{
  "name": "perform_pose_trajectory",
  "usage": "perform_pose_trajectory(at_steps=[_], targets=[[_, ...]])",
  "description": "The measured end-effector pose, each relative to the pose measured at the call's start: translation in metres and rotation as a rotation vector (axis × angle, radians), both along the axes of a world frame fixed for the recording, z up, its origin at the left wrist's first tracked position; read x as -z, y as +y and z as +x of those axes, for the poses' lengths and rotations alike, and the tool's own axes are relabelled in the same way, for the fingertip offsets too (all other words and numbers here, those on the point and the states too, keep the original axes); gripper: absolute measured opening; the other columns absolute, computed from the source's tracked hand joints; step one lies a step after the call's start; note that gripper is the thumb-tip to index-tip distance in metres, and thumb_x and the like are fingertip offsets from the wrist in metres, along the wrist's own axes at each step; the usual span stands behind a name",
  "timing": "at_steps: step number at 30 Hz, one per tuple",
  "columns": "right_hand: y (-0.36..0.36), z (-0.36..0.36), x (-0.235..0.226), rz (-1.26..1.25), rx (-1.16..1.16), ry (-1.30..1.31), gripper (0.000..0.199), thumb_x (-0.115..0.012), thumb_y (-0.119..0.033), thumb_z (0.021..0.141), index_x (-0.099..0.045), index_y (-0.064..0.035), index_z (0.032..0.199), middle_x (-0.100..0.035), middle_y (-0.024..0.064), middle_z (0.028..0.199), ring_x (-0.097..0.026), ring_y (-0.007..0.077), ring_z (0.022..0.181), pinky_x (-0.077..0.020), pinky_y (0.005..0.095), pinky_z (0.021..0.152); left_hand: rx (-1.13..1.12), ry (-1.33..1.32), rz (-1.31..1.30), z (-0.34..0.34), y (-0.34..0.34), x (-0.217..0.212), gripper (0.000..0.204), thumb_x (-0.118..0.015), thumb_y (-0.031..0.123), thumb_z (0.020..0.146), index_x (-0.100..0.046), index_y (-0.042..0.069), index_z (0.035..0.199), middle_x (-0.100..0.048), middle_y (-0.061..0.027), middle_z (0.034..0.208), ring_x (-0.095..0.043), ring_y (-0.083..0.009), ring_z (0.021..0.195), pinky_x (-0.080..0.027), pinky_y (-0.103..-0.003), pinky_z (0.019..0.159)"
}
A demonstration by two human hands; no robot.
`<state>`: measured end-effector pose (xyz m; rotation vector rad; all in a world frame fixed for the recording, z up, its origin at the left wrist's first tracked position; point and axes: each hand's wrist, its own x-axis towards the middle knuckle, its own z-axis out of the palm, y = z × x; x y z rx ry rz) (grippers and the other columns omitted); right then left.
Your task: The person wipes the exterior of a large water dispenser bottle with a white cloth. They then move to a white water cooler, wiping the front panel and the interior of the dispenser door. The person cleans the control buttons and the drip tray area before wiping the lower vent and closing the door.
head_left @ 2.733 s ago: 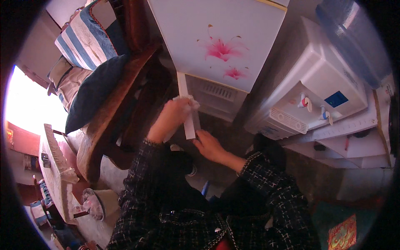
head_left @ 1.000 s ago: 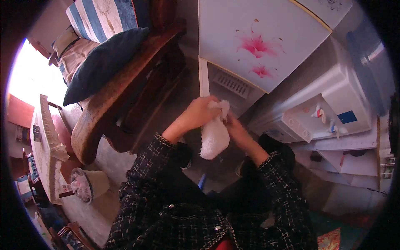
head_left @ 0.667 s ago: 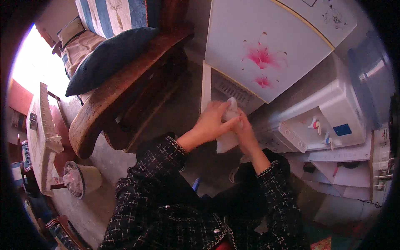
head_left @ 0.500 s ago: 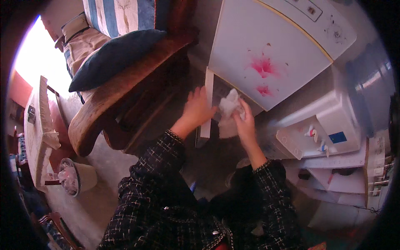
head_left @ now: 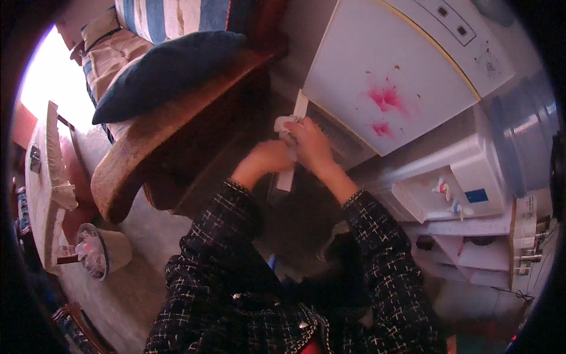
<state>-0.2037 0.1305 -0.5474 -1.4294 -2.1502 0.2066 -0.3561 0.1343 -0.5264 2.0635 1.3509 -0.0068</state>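
White cloth [head_left: 283, 124], bunched, long axis unclear, lies against the open door's edge [head_left: 285, 180], which slants upper right to lower left, right hand [head_left: 311, 143] pinching it, left hand [head_left: 270, 158] blurred, grip indeterminable; bin [head_left: 119, 249] contains clear plastic [head_left: 90, 252].

The crumpled white cloth [head_left: 283, 123] looks matt, the flat white flower-printed door [head_left: 356, 71] smooth, the curved brown wooden armrest [head_left: 131, 168] rough-grained.
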Motion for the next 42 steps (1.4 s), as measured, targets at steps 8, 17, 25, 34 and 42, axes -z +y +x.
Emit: perform_pose_trajectory(at_steps=[8,17,25,34,42], targets=[[-0.076,0.000,0.004,-0.058,-0.033,0.166,0.046,-0.059,0.007,0.071,-0.063,-0.0123,0.113,-0.054,0.0135,0.107,-0.056,0.0369,0.101,-0.0488,0.0424,0.084,-0.132,-0.039,0.211,-0.019,0.008,0.029,0.026,-0.053,0.015,0.085,-0.066,0.004,0.106,-0.067,-0.0198,0.103,-0.063,-0.0384,0.098,-0.049,-0.046,0.085],[-0.158,-0.019,0.010,-0.266,-0.229,0.320,0.046,-0.057,0.006,0.070,-0.064,-0.0117,0.112,-0.054,0.0141,0.108,-0.054,0.0367,0.107,-0.0471,0.0407,0.090,-0.189,-0.008,0.220,-0.001,0.003,0.025,0.056,-0.065,0.050,0.079,-0.062,0.000,0.103,-0.066,-0.0236,0.104,-0.063,-0.0412,0.099,-0.050,-0.049,0.086],[-0.244,-0.005,0.215,-1.194,0.112,1.213,0.037,-0.062,-0.014,0.089,-0.056,-0.0029,0.123,-0.059,0.0136,0.122,-0.056,0.0288,0.114,-0.0460,0.0332,0.093,-0.144,0.059,0.192,0.018,0.000,0.010,0.060,-0.062,0.050,0.080,-0.058,-0.001,0.110,-0.066,-0.0233,0.103,-0.063,-0.0403,0.098,-0.050,-0.048,0.087],[-0.196,0.004,0.287,-1.008,0.115,0.817,0.039,-0.060,-0.014,0.088,-0.055,-0.0033,0.126,-0.058,0.0156,0.127,-0.055,0.0269,0.118,-0.0419,0.0360,0.102,-0.143,0.133,0.144,0.031,-0.008,0.000,0.061,-0.058,0.050,0.085,-0.054,-0.003,0.115,-0.066,-0.0257,0.097,-0.065,-0.0408,0.092,-0.052,-0.048,0.082],[-0.151,-0.023,0.294,-0.909,0.095,0.734,0.047,-0.065,-0.014,0.085,-0.051,-0.0020,0.128,-0.056,0.0147,0.129,-0.054,0.0266,0.119,-0.0423,0.0366,0.101,-0.151,0.187,0.123,0.030,-0.011,0.002,0.055,-0.056,0.047,0.088,-0.051,-0.004,0.109,-0.066,-0.0258,0.086,-0.066,-0.0415,0.080,-0.054,-0.049,0.072]])
